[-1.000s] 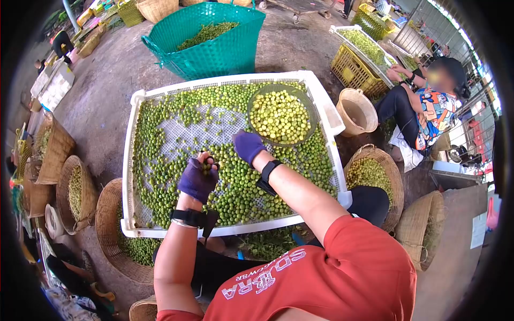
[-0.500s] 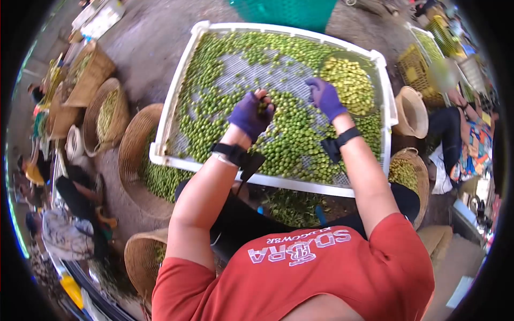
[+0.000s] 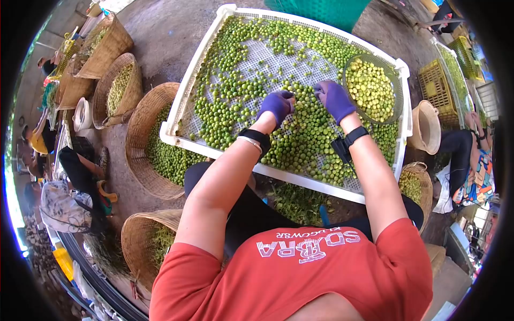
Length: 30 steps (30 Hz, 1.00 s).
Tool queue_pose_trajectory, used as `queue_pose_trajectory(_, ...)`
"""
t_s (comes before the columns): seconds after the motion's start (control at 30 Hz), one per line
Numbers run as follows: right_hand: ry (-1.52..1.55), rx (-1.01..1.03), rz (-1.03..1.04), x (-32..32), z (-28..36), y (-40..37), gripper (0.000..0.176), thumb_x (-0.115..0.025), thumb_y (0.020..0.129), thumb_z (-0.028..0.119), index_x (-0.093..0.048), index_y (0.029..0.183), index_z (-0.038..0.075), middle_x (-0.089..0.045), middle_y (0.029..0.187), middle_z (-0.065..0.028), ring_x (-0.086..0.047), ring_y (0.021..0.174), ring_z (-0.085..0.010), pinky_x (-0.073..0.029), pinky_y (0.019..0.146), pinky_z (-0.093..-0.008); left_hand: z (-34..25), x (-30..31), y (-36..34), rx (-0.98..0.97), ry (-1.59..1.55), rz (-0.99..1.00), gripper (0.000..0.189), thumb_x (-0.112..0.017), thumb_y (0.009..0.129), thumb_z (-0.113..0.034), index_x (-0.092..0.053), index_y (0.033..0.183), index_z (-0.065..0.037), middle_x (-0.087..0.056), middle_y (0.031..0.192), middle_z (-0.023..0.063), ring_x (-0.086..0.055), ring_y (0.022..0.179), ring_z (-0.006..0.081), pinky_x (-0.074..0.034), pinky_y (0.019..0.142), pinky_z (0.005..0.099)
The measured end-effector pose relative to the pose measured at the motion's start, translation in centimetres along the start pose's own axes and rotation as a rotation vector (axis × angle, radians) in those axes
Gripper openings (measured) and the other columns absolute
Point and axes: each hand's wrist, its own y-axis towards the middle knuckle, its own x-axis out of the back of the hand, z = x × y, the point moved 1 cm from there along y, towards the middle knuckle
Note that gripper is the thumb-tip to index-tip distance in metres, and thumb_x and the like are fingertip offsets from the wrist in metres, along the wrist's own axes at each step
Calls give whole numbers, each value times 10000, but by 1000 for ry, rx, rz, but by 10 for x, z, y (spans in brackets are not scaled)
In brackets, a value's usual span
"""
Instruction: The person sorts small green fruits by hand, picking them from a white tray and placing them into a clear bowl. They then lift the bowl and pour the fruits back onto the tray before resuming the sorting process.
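A white mesh tray [image 3: 235,63] holds many small round green fruits [image 3: 305,131], spread in uneven patches. Both my hands are over its middle, in purple gloves, close together and a little apart. My left hand [image 3: 277,107] is closed, fingertips pressed together just above the fruits; whatever it may hold is hidden. Curled fingers also show on my right hand [image 3: 335,100], low over the fruits, and its contents cannot be made out. Just right of it, a round dark mesh basket [image 3: 398,92] stands inside the tray, filled with paler yellow-green fruits [image 3: 369,91].
Left of the tray stand several wicker baskets, the nearest wicker basket [image 3: 140,140] part-filled with green fruits. A green basket [image 3: 326,12] touches the far side. To the right are a beige bucket [image 3: 426,128], a yellow crate [image 3: 439,83] and a seated person [image 3: 459,152].
My hands have come closer together, the right hand moving in from the mesh basket's edge. The whole view has shifted, with the tray now farther right and higher.
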Motion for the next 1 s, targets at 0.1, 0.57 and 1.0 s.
queue_pose_trajectory(0.1,-45,218,56,-15,6,4,108,-550,834,127,-633,875,73,-607,887,-188,-606,846,-364,-482,735,-450,3,-19,4,-182,56,-40,326,-637,794,-152,-646,1121,-157,-673,901,157,-657,836,280,-503,775,351)
queue_pose_trajectory(0.57,-194,38,222,-12,26,-6,126,-618,816,152,-661,906,76,-630,901,-155,-628,835,-322,-502,732,-419,8,-11,13,-236,441,5,399,-632,753,-87,-611,1147,-148,-654,974,146,-642,887,326,-503,783,392)
queue_pose_trajectory(1.0,-121,164,-213,44,21,9,118,-593,813,113,-649,914,94,-636,860,-151,-628,791,-302,-504,717,-390,5,-12,1,-319,511,-68,273,-613,760,-128,-660,1027,-163,-636,973,146,-626,906,341,-504,764,429)
